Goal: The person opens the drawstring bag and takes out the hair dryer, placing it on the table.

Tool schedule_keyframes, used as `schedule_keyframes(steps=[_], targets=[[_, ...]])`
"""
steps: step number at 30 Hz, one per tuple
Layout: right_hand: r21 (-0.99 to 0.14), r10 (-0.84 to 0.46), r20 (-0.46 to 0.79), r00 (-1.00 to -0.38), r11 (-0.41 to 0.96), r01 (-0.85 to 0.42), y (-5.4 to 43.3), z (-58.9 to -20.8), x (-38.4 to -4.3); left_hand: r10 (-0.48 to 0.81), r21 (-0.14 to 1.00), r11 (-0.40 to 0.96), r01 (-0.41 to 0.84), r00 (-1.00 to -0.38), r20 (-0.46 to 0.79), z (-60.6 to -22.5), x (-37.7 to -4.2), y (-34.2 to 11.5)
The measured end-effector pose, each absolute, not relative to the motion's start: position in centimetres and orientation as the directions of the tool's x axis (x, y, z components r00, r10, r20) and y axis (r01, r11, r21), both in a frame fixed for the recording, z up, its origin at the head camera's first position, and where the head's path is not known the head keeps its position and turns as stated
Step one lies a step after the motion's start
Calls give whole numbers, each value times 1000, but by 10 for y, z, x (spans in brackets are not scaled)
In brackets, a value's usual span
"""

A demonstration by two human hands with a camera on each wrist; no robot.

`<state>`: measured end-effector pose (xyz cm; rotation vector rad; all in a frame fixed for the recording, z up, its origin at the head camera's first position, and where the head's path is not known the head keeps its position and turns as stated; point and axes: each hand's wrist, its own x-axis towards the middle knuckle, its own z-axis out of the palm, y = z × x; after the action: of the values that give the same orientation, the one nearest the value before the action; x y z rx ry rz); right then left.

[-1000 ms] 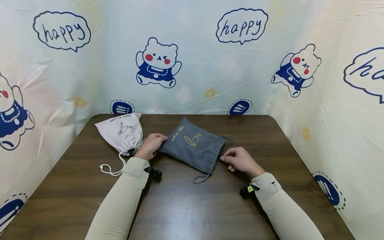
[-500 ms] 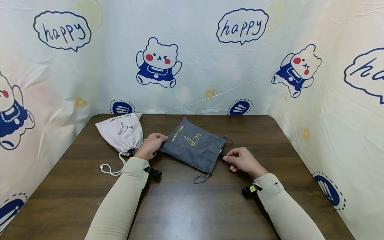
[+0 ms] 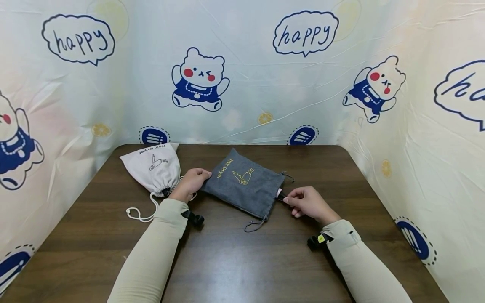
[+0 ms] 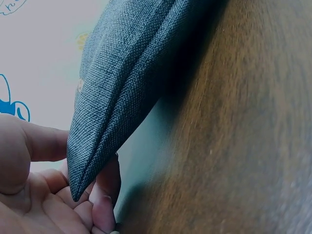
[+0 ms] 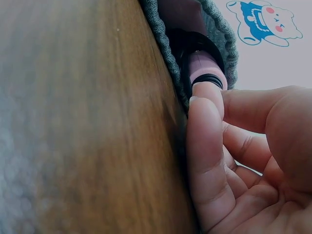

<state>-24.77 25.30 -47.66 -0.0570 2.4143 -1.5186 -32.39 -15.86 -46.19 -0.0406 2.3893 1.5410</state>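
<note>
A dark grey drawstring bag (image 3: 242, 185), printed "Hair Dryer" in yellow, lies on the table. Its bottom corner (image 4: 92, 156) is pinched between thumb and fingers of my left hand (image 3: 194, 182). At the bag's mouth, my right hand (image 3: 308, 203) pinches a black cord (image 3: 281, 195). In the right wrist view, this black cord (image 5: 209, 80) is wound about a pink, rounded thing (image 5: 207, 63) showing inside the opening. The rest of the pink thing is hidden in the bag. The right fingertips are just outside the fabric rim.
A white drawstring bag (image 3: 155, 168), also printed "Hair Dryer", lies to the left, with its white cord (image 3: 142, 219) loose on the wooden table (image 3: 235, 261). Grey drawstrings (image 3: 254, 226) trail from the grey bag. A printed curtain (image 3: 250, 71) stands behind the table.
My right hand has drawn slightly to the right, away from the bag. More of the black cord and a bit of pink now show at the mouth. The left hand has stayed still.
</note>
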Motion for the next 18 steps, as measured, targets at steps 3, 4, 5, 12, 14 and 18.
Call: schedule_keyframes(steps=[3,4,5,12,14,18], targets=[[-885,-183,-223,-957,451,120,255,-478,-248,136,887,426,-178,-957,-257,-463,-325,-159],[-886,-185,-222,-957,449,119,257,-480,-249,137,888,425,-176,-957,-255,-463,-325,-159],[-885,-185,-223,-957,451,119,258,-481,-250,139,889,424,-174,-957,-254,-463,-325,-159],[-878,-185,-231,-955,463,123,262,-481,-250,135,887,427,-177,-957,-256,-461,-324,-157],[-879,-182,-236,-955,459,130,262,-480,-249,132,888,425,-176,-958,-253,-461,-323,-158],[-883,-179,-234,-956,451,132,262,-478,-246,130,890,423,-172,-960,-247,-461,-323,-158]])
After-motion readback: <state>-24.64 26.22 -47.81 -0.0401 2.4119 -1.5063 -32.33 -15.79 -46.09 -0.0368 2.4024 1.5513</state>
